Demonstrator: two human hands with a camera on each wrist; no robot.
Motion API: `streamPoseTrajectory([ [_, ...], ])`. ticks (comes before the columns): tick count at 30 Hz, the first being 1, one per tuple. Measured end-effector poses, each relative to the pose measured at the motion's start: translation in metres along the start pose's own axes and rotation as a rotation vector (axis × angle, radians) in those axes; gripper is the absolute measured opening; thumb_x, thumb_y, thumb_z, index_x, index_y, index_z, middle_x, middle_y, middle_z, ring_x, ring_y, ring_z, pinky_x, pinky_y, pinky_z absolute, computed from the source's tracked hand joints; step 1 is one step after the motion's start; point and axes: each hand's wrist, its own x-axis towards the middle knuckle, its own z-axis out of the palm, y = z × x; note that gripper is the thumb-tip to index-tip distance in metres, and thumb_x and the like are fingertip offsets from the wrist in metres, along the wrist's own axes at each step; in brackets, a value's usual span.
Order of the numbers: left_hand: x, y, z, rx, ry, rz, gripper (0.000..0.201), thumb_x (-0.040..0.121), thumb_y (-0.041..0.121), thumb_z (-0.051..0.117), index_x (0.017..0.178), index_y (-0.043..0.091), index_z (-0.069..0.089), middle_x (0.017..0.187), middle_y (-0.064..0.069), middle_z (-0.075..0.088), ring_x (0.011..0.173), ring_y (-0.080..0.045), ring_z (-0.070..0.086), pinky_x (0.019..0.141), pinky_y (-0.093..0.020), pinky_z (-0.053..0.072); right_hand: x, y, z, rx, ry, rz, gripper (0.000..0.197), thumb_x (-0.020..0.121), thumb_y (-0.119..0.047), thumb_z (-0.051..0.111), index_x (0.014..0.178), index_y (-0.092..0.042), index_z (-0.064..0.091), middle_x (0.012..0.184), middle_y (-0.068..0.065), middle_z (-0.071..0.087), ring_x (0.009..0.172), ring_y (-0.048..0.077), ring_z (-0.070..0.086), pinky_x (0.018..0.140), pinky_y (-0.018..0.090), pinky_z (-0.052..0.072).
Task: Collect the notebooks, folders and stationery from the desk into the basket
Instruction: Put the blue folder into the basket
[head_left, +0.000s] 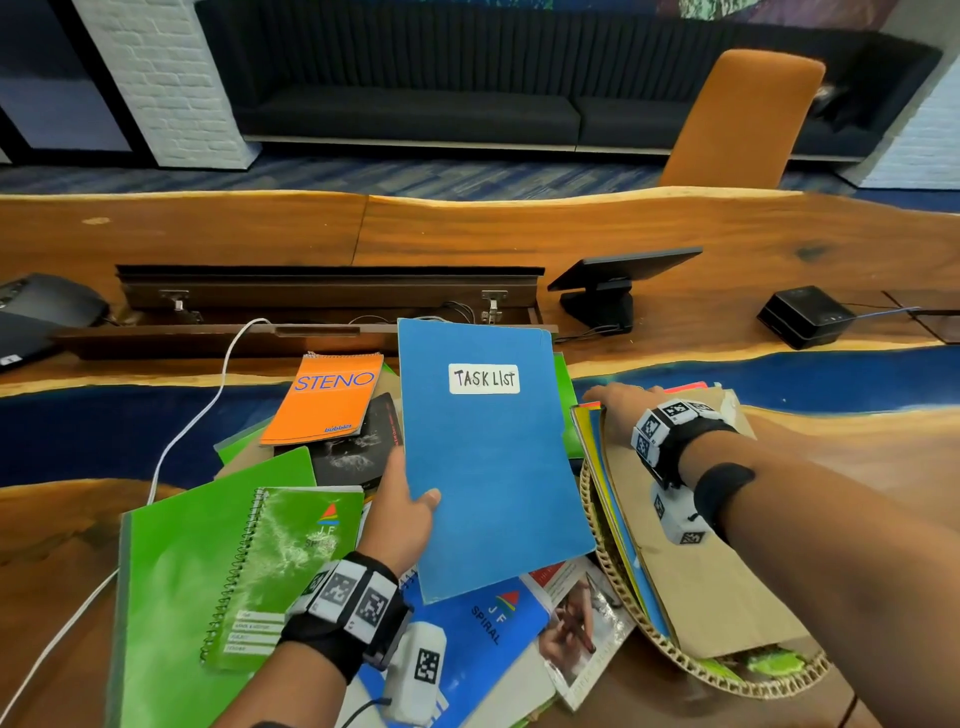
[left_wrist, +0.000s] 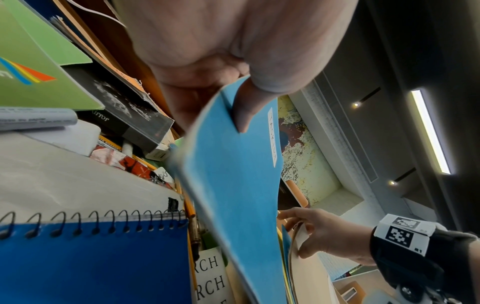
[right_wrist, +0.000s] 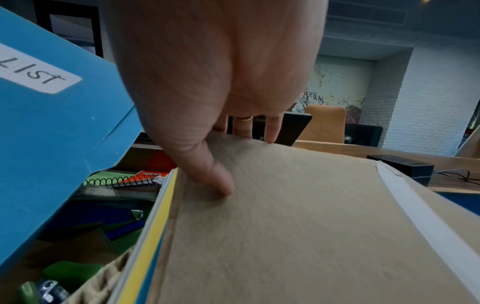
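Note:
My left hand (head_left: 415, 512) pinches the lower left edge of a blue folder (head_left: 493, 457) labelled TASK LIST, thumb on its front, and holds it tilted above the pile of notebooks. In the left wrist view the thumb (left_wrist: 244, 115) presses the blue folder (left_wrist: 233, 195). To the right stands a woven basket (head_left: 592, 525) with a brown envelope (head_left: 691, 561) and coloured folders upright in it. My right hand (head_left: 610, 402) grips the top edge of that stack; in the right wrist view the thumb (right_wrist: 218, 181) lies on the brown envelope (right_wrist: 298, 236), with the fingers behind its edge.
On the desk lie an orange STENO pad (head_left: 324, 400), a black book (head_left: 358, 447), a green spiral notebook (head_left: 291, 566) on a large green folder (head_left: 166, 613), and a blue spiral notebook (head_left: 483, 639). A white cable (head_left: 197, 415) runs left. A tablet stand (head_left: 618, 280) and a black box (head_left: 802, 314) stand behind.

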Motion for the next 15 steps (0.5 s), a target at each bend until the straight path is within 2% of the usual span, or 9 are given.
streamPoseTrajectory([
  [2,0.000,0.002,0.000,-0.002,0.000,0.012,0.048,0.093,-0.013,0.046,0.127,0.020,0.047,0.121,0.006,0.061,0.113,-0.015,0.060,0.090,-0.032,0.051,0.000,0.004,-0.002,0.015,0.011,0.006,0.056,0.088,-0.009,0.060,0.133,-0.038,0.045,0.128,-0.001,0.052,0.117,0.025,0.053,0.099,0.046,0.032],
  [5,0.001,0.008,-0.001,0.000,0.009,0.045,0.049,0.092,-0.014,0.047,0.129,0.018,0.047,0.122,0.006,0.060,0.112,-0.014,0.059,0.085,-0.024,0.049,-0.002,0.009,-0.009,0.029,0.015,0.012,0.050,0.087,-0.001,0.059,0.126,-0.032,0.054,0.126,-0.001,0.052,0.117,0.025,0.053,0.102,0.045,0.033],
  [8,0.005,0.015,-0.003,0.012,0.018,0.076,0.048,0.093,-0.013,0.047,0.127,0.020,0.046,0.124,0.005,0.059,0.116,-0.016,0.057,0.096,-0.035,0.048,-0.005,0.015,-0.017,0.046,0.037,0.028,0.040,0.086,-0.001,0.056,0.115,-0.028,0.061,0.122,-0.002,0.054,0.114,0.026,0.054,0.100,0.043,0.035],
  [11,0.008,0.023,-0.005,0.045,0.027,0.123,0.048,0.093,-0.011,0.048,0.128,0.023,0.045,0.127,0.006,0.057,0.119,-0.016,0.055,0.102,-0.040,0.045,-0.017,0.023,-0.022,0.032,0.089,0.008,0.025,0.087,-0.006,0.051,0.098,-0.026,0.062,0.108,0.000,0.057,0.108,0.025,0.054,0.096,0.041,0.035],
  [15,0.009,0.035,0.002,0.064,0.080,0.182,0.044,0.094,-0.008,0.047,0.127,0.021,0.042,0.128,0.004,0.055,0.120,-0.018,0.053,0.103,-0.041,0.043,-0.036,0.033,-0.023,0.074,0.163,0.026,0.029,0.086,-0.001,0.043,0.095,-0.020,0.062,0.090,0.000,0.054,0.087,0.024,0.047,0.079,0.031,0.032],
])
